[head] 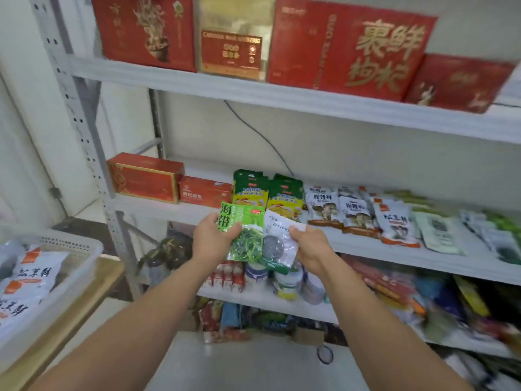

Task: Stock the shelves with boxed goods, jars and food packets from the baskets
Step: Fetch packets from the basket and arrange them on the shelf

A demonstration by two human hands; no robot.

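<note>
My left hand (212, 237) grips a green seaweed packet (244, 235) by its left edge. Beside it, my right hand (309, 249) pinches a clear packet with a white label (277, 241) that overlaps the green one. Both packets hang in front of the middle shelf (366, 251), just below two green-and-yellow packets (267, 193) that stand there. A white basket (70, 266) at the left holds several white-and-orange packets (31, 280).
The middle shelf carries red boxes (146, 177) at the left and rows of mushroom packets (355, 210) to the right. Large red gift boxes (346, 49) fill the top shelf. Jars (284, 280) and mixed packets crowd the lower shelves. The basket rests on a wooden table (84, 306).
</note>
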